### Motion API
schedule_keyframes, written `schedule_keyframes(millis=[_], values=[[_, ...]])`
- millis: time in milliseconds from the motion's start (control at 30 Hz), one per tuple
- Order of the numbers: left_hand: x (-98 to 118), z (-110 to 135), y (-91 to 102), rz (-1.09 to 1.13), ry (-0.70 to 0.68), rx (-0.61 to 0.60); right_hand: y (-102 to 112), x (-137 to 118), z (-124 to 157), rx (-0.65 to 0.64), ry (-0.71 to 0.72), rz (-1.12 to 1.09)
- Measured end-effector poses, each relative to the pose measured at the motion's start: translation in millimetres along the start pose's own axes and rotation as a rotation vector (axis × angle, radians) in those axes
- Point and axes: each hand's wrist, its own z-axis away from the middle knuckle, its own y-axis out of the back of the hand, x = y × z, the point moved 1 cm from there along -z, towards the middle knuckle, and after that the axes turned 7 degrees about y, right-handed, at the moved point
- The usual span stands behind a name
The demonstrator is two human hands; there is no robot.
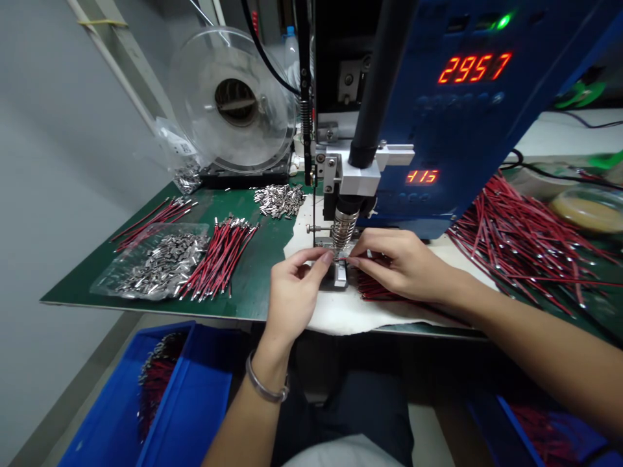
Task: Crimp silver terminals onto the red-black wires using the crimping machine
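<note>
Both hands meet under the tip of a blue benchtop machine [418, 130] with a spring-wrapped metal head [344, 227]. My left hand [296, 285] is closed in a pinch at the left of the small metal fixture [341, 275]; what lies between its fingertips is too small to make out. From the right, my right hand [394, 263] pinches a thin red wire whose end reaches the fixture. Under that hand lies a bundle of red and black wires [372, 287], partly hidden, on a white cloth [341, 318].
Left on the green table [248, 272] are a bag of metal connectors [165, 263], a wire bundle [221, 259] and a loose connector pile [278, 200]. A clear reel [195, 78] stands behind. More wires [525, 240] heap at right. A blue bin [195, 376] sits below.
</note>
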Motion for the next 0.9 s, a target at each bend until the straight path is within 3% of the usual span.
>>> schedule_keyframes(millis=[900], values=[[-1.0, -0.1, -1.1, -0.012, 0.003, 0.058, 0.7, -0.9, -0.2, 0.01, 0.026, 0.026]])
